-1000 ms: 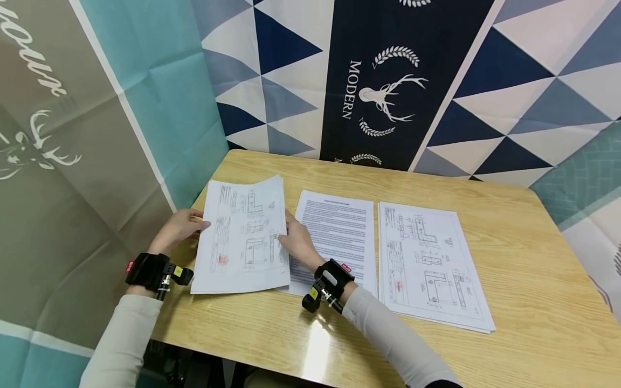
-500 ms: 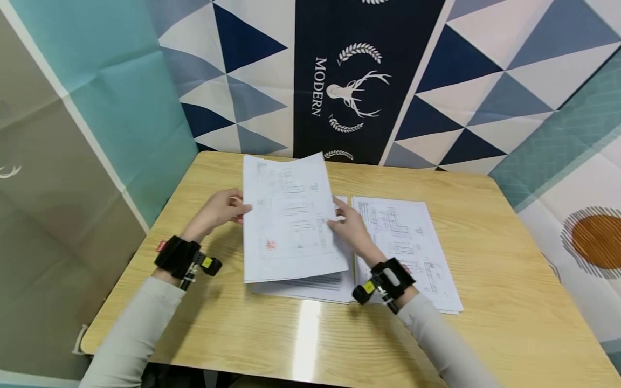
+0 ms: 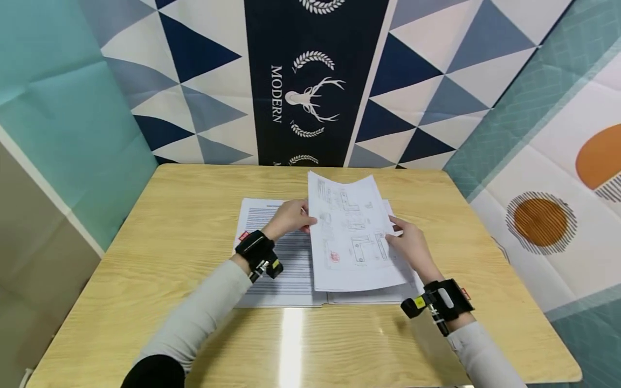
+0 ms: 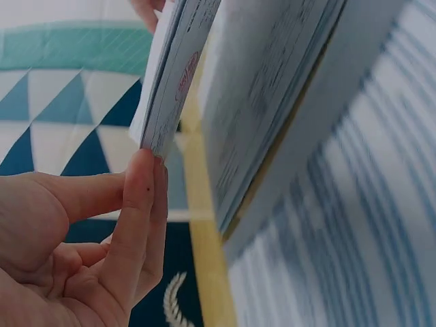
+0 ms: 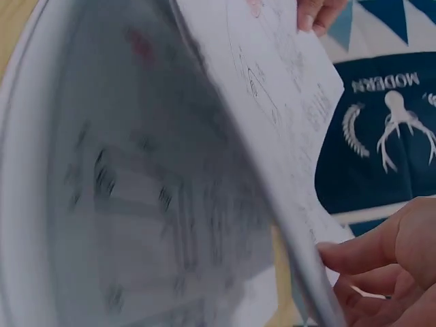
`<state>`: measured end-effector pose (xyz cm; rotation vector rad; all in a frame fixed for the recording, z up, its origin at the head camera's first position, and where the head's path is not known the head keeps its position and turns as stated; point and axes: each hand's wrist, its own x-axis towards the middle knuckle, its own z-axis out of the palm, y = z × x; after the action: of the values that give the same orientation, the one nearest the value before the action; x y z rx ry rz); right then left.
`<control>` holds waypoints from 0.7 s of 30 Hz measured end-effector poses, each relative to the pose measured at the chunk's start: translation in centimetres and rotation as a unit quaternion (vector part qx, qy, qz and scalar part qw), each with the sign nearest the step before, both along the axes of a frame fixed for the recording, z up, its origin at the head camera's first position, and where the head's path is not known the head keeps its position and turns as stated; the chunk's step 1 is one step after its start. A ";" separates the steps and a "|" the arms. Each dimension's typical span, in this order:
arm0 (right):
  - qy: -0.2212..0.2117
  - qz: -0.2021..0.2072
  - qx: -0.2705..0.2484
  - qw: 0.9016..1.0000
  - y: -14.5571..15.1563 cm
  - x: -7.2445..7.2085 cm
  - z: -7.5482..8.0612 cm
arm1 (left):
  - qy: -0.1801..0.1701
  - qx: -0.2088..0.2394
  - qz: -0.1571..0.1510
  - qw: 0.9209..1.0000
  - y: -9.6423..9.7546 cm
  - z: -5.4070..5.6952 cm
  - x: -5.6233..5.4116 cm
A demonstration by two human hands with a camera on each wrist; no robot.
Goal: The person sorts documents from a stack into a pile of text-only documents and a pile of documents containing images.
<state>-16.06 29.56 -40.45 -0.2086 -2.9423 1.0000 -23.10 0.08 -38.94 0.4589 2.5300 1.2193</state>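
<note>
Between both hands is a thin stack of drawing sheets [image 3: 356, 231], printed with technical drawings and a red stamp. My left hand [image 3: 290, 218] pinches its left edge, thumb on top and fingers behind. On the opposite edge, my right hand [image 3: 412, 248] holds it the same way. In the left wrist view the held stack [image 4: 180, 75] shows several layered sheets, raised above the papers below. It overlaps a second pile of drawing sheets [image 3: 371, 296], mostly hidden beneath. The right wrist view shows this lower pile [image 5: 150, 204] blurred, also with a red stamp.
A pile of text pages [image 3: 276, 280] lies directly left of the drawing pile, under my left wrist. The wooden table [image 3: 160, 258] extends to both sides. Patterned cloth [image 3: 208, 81] hangs along the table's back edge and sides.
The held stack has travelled rightward, from left of the text pages, across them, to above the right-hand drawing pile. Both hands moved with it and kept their grip. The head view turned right.
</note>
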 end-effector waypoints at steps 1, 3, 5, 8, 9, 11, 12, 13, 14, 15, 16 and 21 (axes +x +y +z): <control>-0.002 -0.005 0.012 1.000 0.5 0.1 -0.1 | 0.001 -0.006 -0.004 1.000 0.8 -0.2 0.0; -0.011 -0.019 0.029 0.999 1.2 0.4 -0.4 | 0.002 -0.021 -0.010 1.000 2.2 -0.6 0.0; -0.023 -0.031 0.040 0.998 2.0 0.7 -0.8 | 0.004 -0.032 -0.017 0.999 3.4 -1.0 0.0; -0.042 -0.044 0.043 0.997 2.5 1.0 -1.4 | 0.012 -0.048 -0.024 0.998 4.4 -1.5 0.1; -0.046 -0.045 0.042 0.997 2.7 1.0 -1.5 | 0.014 -0.049 -0.026 0.998 4.6 -1.7 0.1; -0.051 -0.045 0.038 0.997 2.9 1.1 -1.9 | 0.018 -0.051 -0.030 0.998 4.9 -2.1 0.2; -0.053 -0.046 0.034 0.997 3.0 1.2 -2.1 | 0.019 -0.051 -0.030 0.998 5.0 -2.3 0.2; -0.055 -0.046 0.031 0.997 3.0 1.2 -2.2 | 0.019 -0.050 -0.030 0.998 5.0 -2.5 0.2; -0.056 -0.046 0.027 0.997 3.1 1.3 -2.4 | 0.016 -0.047 -0.030 0.998 5.1 -2.7 0.2; -0.056 -0.046 0.025 0.997 3.2 1.3 -2.6 | 0.015 -0.046 -0.030 0.998 5.1 -2.9 0.3; -0.056 -0.047 0.024 0.997 3.3 1.3 -2.7 | 0.015 -0.046 -0.030 0.998 5.2 -3.1 0.3; -0.053 -0.054 0.033 0.997 3.7 1.3 -3.1 | 0.037 -0.053 -0.038 0.997 5.5 -3.8 0.4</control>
<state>-14.72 33.27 -43.55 -0.4275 -3.0140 0.9034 -22.73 5.63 -42.75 0.5798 2.5978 1.0531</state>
